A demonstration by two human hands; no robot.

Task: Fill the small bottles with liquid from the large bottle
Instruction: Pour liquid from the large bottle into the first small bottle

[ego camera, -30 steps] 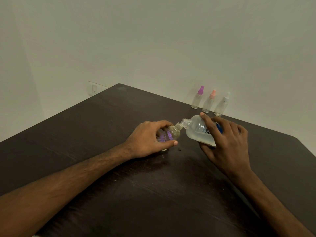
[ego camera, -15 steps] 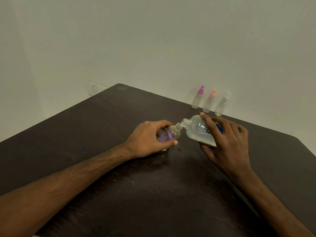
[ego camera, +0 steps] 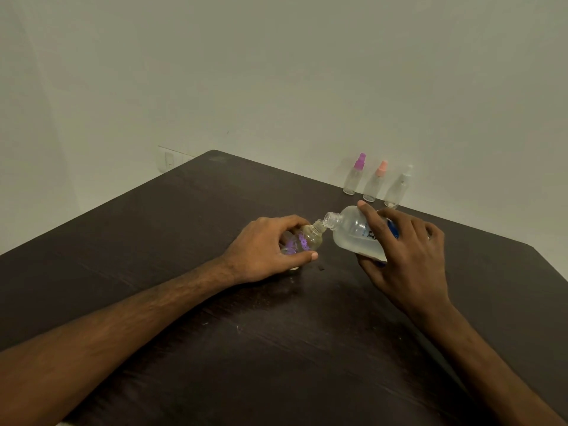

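Observation:
My left hand (ego camera: 264, 249) grips a small clear bottle (ego camera: 309, 238) with purple flower marks, tilted with its open neck to the right. My right hand (ego camera: 402, 256) holds the large clear bottle (ego camera: 353, 232), tipped on its side, with liquid pooled along its lower side. The large bottle's open mouth meets the small bottle's neck. Against the wall stand three small spray bottles: one with a purple cap (ego camera: 354, 175), one with a pink cap (ego camera: 375, 181) and one with a clear cap (ego camera: 399, 187).
The dark wooden table (ego camera: 276, 348) fills the lower view, with its far edges running along a pale wall. A wall socket (ego camera: 168, 161) sits beyond the table's back left edge. A small dark speck (ego camera: 321, 267) lies beside my left thumb.

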